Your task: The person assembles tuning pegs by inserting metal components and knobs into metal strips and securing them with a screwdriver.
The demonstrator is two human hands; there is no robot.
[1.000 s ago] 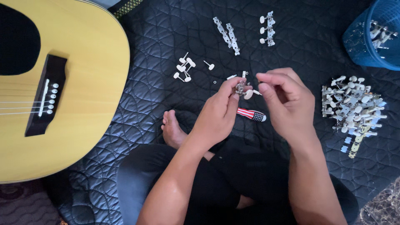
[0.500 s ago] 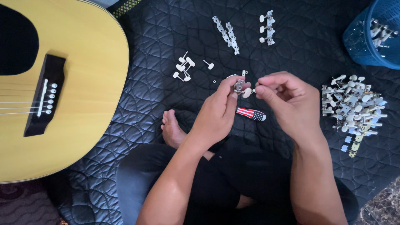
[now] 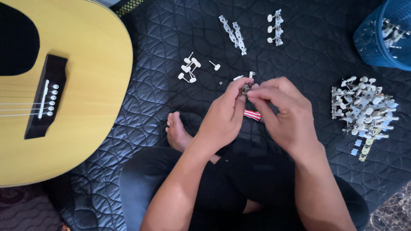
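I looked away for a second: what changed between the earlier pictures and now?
Little. The left hand and right hand closed in on each other, both pinching the small metal tuner part; nothing was let go. The screwdriver under them, the loose pegs, the tuner pile and the guitar stayed put.

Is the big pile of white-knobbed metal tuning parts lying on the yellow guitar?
No, the pile of tuning parts lies on the dark quilted mat beside the right hand, far from the guitar.
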